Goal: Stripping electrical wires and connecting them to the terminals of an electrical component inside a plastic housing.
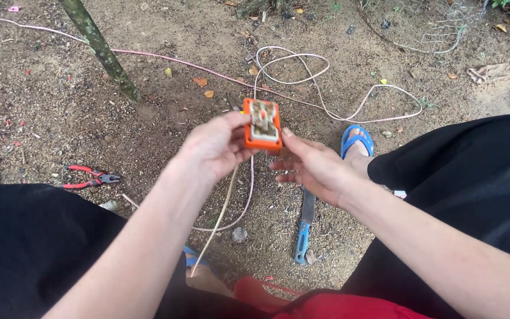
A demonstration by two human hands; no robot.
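Left hand [216, 145] pinches the orange plastic switch box [262, 125], long axis upright — right hand [314, 168], fingers spread, touches its right edge.

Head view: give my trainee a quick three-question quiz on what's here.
1. True or false: the left hand holds the orange box.
2. Which tool lies on the ground to the left? A) pliers B) hammer C) saw
3. Fill in: the knife below the right hand has a ____ handle.

Key: 1 true; 2 A; 3 blue. The right hand touches the box's edge with its fingertips, open.
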